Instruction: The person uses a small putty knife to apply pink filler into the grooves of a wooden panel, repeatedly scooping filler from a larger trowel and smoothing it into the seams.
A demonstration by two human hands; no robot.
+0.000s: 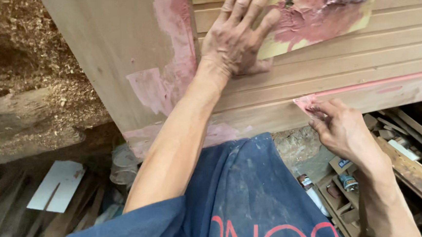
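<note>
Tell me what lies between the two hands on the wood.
In the head view, only bare grooved wooden boards lie between the left hand, flat on the wood, and the right hand, whose fingers pinch a pink-smeared scraper.

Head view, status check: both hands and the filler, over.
Left hand flat, steadying yellow card loaded with pink filler. Right hand pinching small scraper against filled seam of wooden panel. Nothing blocking.

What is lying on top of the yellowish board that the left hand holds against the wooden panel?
On the yellowish board lies a thick smear of pink-red putty. The left hand covers the board's left end, so what lies there cannot be seen.
</note>
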